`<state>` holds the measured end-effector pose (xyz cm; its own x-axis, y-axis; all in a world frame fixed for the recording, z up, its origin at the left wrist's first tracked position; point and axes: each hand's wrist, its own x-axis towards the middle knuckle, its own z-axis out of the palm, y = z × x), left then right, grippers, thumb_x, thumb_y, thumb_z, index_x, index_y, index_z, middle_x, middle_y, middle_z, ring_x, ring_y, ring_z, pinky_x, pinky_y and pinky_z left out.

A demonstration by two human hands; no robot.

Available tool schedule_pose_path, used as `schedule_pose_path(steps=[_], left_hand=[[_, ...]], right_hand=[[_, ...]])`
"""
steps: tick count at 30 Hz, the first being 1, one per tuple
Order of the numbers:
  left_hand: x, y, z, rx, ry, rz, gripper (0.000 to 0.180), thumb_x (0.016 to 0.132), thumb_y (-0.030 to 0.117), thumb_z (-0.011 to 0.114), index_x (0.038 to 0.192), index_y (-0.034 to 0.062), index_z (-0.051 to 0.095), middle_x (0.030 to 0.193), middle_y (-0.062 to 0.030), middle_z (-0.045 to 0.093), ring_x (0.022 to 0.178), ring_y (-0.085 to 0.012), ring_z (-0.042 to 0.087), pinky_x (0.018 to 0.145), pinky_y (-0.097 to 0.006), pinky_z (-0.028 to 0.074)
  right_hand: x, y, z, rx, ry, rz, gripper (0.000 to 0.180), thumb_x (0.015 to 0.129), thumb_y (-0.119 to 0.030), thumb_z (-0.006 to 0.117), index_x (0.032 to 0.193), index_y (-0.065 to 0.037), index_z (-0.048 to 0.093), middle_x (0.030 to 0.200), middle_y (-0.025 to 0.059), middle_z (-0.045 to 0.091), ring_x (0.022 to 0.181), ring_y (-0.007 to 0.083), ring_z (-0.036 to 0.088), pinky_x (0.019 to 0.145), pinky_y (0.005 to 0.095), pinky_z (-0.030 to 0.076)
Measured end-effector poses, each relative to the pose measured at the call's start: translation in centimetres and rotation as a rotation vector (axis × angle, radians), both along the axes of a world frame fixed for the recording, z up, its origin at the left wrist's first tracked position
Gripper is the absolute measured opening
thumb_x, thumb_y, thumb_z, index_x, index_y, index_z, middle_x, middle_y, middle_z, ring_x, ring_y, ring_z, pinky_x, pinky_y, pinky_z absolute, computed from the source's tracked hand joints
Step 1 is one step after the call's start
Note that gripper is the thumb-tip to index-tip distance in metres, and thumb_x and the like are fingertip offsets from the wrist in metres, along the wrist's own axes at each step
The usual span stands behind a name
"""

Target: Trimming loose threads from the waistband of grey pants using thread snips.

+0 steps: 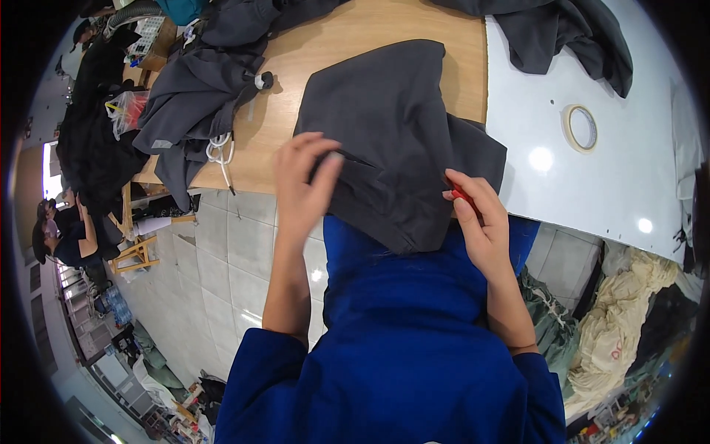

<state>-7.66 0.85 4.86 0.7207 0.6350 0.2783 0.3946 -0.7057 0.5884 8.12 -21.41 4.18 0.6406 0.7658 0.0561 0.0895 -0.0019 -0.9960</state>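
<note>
**Left hand [299,177] beside the slit-like line [359,158], right hand [482,222] across the cloth with a red tool [461,195]**

From my feed I take the charcoal-grey garment [377,103] as landmark. It lies on the wooden tabletop [285,59] between the two hands, its near end drooping over the front edge toward the blue clothing [414,333]. I read its long axis as running away from the wearer.

I see the left hand at the garment's left edge, blurred, thumb and fingers apart. I make out nothing in it and cannot tell whether it touches the cloth. At the garment's right edge, slightly nearer the wearer, the right hand pinches the small red tool, whose exact kind is hidden from me.

To my judgement, everything turns on that slit-like line in the garment, opening or fold, I cannot tell which. It slants across the long axis, just right of the left fingertips and well apart from the red tool, so I count the left hand as nearer. Beyond the garment's right side, a masking tape roll [569,129] lies on the white tabletop [606,185].
</note>
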Motion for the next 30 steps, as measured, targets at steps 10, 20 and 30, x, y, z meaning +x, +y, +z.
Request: schedule_pose_path(steps=[10,20,30], left_hand=[[1.9,-3.1,0.0,-0.046,0.163,-0.131,0.009,0.082,0.016,0.071,0.085,0.0116,0.064,0.088,0.0001,0.062,0.091,-0.0178,0.053,0.090,-0.033,0.027],[2.5,-4.7,-0.7,-0.489,-0.085,-0.093,0.006,0.087,0.007,0.066,0.086,0.0029,0.061,0.082,-0.0031,0.064,0.077,-0.0145,0.056,0.075,-0.027,0.042],[3.1,-5.5,0.4,-0.240,-0.129,-0.120,0.006,0.087,0.007,0.066,0.087,0.0033,0.061,0.086,-0.0041,0.064,0.080,-0.0153,0.056,0.078,-0.028,0.041]], right_hand=[[-0.5,1.3,0.8,-0.063,-0.248,-0.073,0.034,0.080,0.001,0.069,0.113,-0.005,0.068,0.096,0.0105,0.064,0.082,0.0194,0.064,0.073,0.0279,0.053],[-0.5,1.2,0.7,-0.085,-0.528,-0.147,0.030,0.072,-0.002,0.074,0.101,-0.008,0.074,0.085,0.0050,0.063,0.073,0.0192,0.060,0.064,0.0276,0.049],[-0.4,0.9,1.6,-0.123,-0.629,-0.146,0.032,0.070,-0.003,0.075,0.101,-0.009,0.074,0.085,0.0042,0.062,0.070,0.0189,0.058,0.061,0.0284,0.048]])
